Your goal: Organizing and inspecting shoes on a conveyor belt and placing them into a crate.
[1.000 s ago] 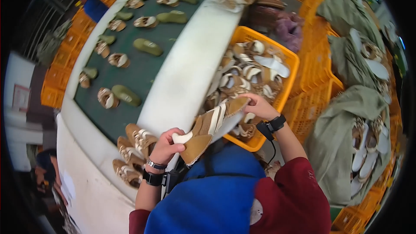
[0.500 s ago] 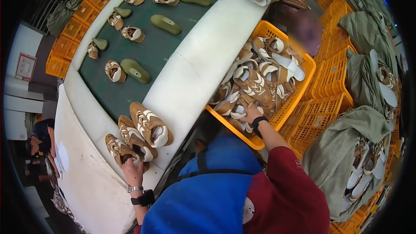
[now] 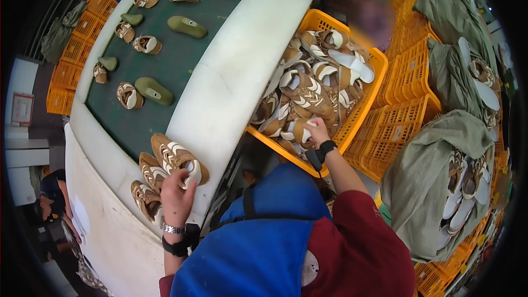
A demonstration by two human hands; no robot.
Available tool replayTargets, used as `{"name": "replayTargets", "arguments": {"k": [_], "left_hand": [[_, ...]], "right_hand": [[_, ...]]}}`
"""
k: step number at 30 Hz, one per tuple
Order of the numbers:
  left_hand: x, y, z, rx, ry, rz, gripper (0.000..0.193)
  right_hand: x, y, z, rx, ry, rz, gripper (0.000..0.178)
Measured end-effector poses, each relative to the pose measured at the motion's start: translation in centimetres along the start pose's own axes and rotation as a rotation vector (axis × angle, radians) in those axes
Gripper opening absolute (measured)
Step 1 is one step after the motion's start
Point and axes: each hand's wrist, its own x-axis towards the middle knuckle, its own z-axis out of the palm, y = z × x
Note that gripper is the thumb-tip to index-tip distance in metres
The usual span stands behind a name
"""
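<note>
Three brown-and-cream sneakers stand side by side on the white border of the conveyor. My left hand (image 3: 177,201) is over their heels, thumb apart from the slightly bent fingers, its fingertips beside the heel of the rightmost sneaker (image 3: 175,154); no shoe is lifted in it. The middle sneaker (image 3: 152,170) is partly covered by this hand, and the leftmost sneaker (image 3: 144,195) lies just beside it. At the near end of an orange crate (image 3: 379,74) heaped with similar sneakers, my right hand (image 3: 317,133) has its fingers closed on the heel of a sneaker (image 3: 300,131).
The green belt (image 3: 104,96) carries rows of sneakers and olive-green shoe lasts (image 3: 154,91). Stacked orange crates (image 3: 393,132) and cloth-covered shoes line the right side. A cloth-wrapped bundle (image 3: 423,187) stands near right. Another person (image 3: 55,198) is at the far left.
My left hand has moved off the leftmost sneaker's heel toward the rightmost one. My right hand stays at the crate's near end, now closed on a sneaker's heel. The whole view has shifted slightly.
</note>
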Motion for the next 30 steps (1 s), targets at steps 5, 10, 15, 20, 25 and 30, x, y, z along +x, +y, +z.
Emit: {"name": "replayTargets", "arguments": {"k": [5, 10, 15, 20, 25, 30], "left_hand": [[3.1, 1.0, 4.4, -0.704, -0.374, -0.189, 0.034], [6.4, 4.3, 5.0, -1.122, -0.67, -0.271, 0.073], [6.9, 2.6, 6.3, -1.022, -0.432, -0.157, 0.052], [9.7, -2.5, 6.6, -1.061, -0.155, -0.53, 0.054], [6.5, -5.1, 6.6, -0.874, -0.189, -0.555, 0.057], [0.7, -4.7, 3.9, -0.891, -0.065, -0.519, 0.037]], "right_hand": [[-14.8, -13.7, 1.6, -0.304, -0.491, -0.577, 0.023], [-21.2, -14.9, 4.9, -0.855, -0.689, -1.369, 0.016], [-22.0, -15.3, 7.6, -1.098, -0.758, -1.521, 0.024], [-15.2, -17.3, 13.6, -1.111, -0.525, -1.581, 0.034], [-8.4, -15.9, 16.6, -0.991, -0.477, -1.532, 0.021], [-0.3, -17.4, 9.8, -0.427, 0.007, -0.794, 0.027]]}}
